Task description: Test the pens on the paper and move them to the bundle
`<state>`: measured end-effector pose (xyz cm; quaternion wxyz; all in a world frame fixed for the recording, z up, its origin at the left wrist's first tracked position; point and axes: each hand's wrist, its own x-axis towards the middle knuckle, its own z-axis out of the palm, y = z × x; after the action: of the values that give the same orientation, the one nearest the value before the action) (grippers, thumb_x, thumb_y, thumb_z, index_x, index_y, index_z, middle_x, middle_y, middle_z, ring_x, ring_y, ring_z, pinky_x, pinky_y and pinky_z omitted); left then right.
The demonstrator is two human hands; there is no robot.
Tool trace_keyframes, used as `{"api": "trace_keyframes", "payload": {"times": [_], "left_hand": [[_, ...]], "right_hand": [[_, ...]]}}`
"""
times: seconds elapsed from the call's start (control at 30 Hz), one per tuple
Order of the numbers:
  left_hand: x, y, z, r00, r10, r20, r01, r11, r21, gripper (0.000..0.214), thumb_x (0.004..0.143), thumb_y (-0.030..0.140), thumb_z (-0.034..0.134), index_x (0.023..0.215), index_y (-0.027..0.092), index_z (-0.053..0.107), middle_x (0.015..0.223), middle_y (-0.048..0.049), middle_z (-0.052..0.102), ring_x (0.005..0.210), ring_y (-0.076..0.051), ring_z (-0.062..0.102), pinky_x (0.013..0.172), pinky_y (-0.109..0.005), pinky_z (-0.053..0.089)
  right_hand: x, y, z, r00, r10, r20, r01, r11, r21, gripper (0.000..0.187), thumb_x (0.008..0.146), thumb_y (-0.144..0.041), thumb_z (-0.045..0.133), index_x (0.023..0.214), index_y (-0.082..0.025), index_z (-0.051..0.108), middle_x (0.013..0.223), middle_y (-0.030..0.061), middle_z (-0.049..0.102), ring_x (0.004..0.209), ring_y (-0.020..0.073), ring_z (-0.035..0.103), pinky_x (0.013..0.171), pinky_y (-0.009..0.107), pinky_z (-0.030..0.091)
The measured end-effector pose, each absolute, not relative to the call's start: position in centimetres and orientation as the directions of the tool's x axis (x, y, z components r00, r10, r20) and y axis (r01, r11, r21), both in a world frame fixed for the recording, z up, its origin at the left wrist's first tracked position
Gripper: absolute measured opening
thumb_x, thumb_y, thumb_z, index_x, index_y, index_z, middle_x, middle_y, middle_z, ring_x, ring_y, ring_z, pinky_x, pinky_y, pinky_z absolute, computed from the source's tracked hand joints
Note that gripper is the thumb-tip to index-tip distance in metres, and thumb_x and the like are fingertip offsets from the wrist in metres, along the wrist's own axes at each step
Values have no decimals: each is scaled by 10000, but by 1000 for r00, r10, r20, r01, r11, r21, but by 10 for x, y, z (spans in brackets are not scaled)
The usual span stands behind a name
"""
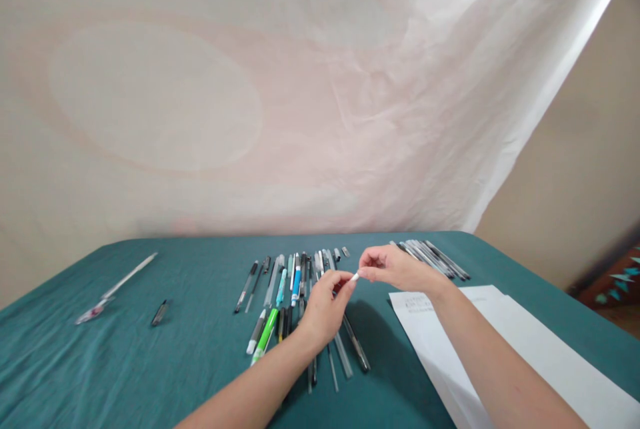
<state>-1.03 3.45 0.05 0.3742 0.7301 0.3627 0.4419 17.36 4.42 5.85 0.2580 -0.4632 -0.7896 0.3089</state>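
Over the middle of the table, my left hand [325, 305] pinches a small white piece [355, 277] between thumb and forefinger. It is too small to tell what kind of thing it is. The fingertips of my right hand [390, 267] close on its other end, so both hands meet there. Below and beside my left hand lie many loose pens and pen parts, among them a green marker [265, 337], a blue and white pen [297, 282] and a dark-tipped clear pen [357, 343]. My left hand and forearm hide some of them.
White paper sheets [530, 342], one with writing, lie under my right forearm. A row of pens [435, 259] lies behind them. On the left are a black pen cap [160, 313] and a long white stick in clear wrapping [127, 280]. A pale cloth [300, 115] hangs behind the green-covered table [200, 375].
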Motion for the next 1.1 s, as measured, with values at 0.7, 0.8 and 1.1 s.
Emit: {"api": "trace_keyframes", "payload": {"times": [0.7,0.8,1.1], "left_hand": [[-14,43,-4,390,811,436,323,-564,760,187,831,289,481,874,189,634,786,-23,582,751,-152,521,689,-252,391],[-14,43,-5,390,804,449,345,-580,738,168,834,267,482,870,187,625,791,-16,578,753,-144,521,692,-251,397],[-14,44,-7,397,803,443,349,-579,737,167,843,271,483,888,195,623,800,-10,586,761,-138,527,695,-246,402]], "right_hand": [[168,45,52,-446,894,51,657,365,-660,352,842,-403,405,633,-151,535,577,1,559,535,109,524,525,213,394],[167,45,51,-433,901,12,650,322,-688,420,854,-443,363,597,-151,521,558,4,543,521,111,519,519,218,397],[173,38,60,-469,875,118,671,440,-597,228,808,-361,481,764,-155,566,655,-12,553,592,107,473,543,208,366]]}}
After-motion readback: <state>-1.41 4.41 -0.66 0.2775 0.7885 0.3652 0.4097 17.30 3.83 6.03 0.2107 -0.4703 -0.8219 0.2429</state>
